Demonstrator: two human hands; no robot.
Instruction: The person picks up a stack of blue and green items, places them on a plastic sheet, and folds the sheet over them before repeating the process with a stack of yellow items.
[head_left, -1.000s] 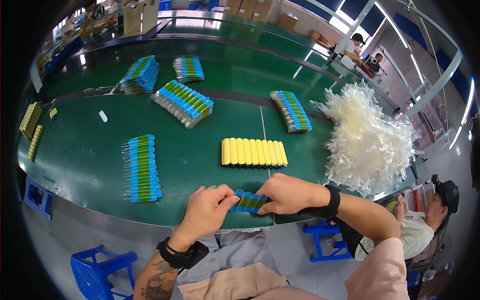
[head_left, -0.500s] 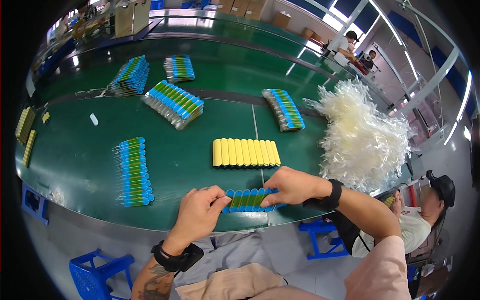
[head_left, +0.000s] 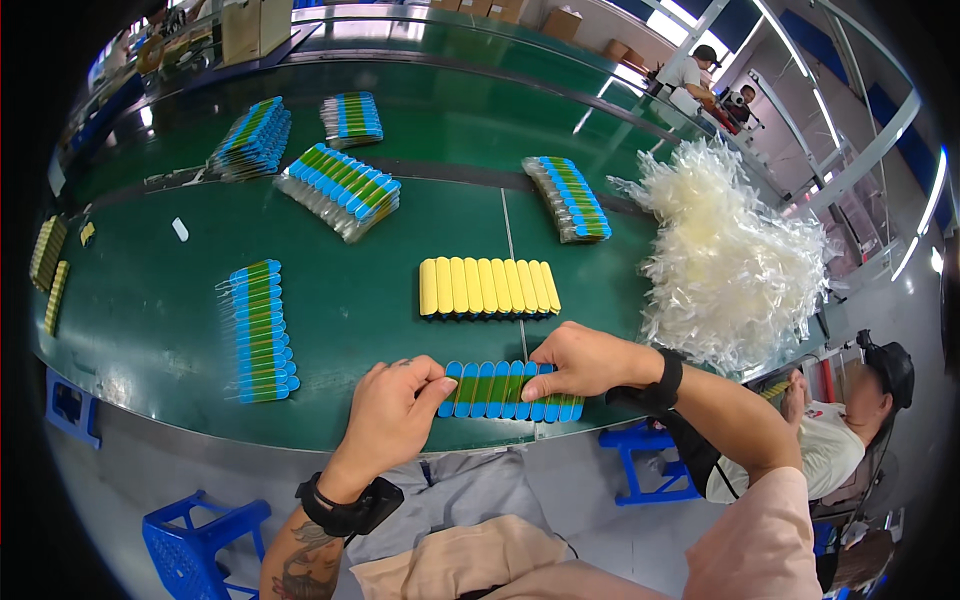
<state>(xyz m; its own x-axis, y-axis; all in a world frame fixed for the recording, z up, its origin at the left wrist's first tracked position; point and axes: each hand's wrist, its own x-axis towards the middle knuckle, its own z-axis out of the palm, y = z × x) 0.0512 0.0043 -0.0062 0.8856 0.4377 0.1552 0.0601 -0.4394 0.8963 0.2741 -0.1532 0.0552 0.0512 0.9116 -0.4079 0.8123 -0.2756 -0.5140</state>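
Near the table's front edge lies a row of blue round-ended strips with a green middle band [head_left: 490, 390]. My left hand [head_left: 392, 405] pinches its left end between thumb and fingers. Over its right part my right hand [head_left: 585, 365] is closed, the thumb pressed on top and the fingers behind. Just beyond my hands rests a row of yellow round-ended pieces with a dark underside [head_left: 490, 287], touched by neither hand. Another blue and green row [head_left: 262, 330] lies lengthwise to the left, thin clear tabs sticking out of its left side.
Several stacked blue and green bundles [head_left: 340, 190] lie farther back on the green table [head_left: 350, 290]. A heap of whitish clear film strips [head_left: 735, 260] stands at the right. Yellow blocks [head_left: 48, 255] sit at the far left. Blue stools [head_left: 205, 540] and a seated person [head_left: 840, 430] are beside the table.
The held blue and green row shows more of its face, tilted less than before. Both hands keep their grip. The whole view has shifted slightly.
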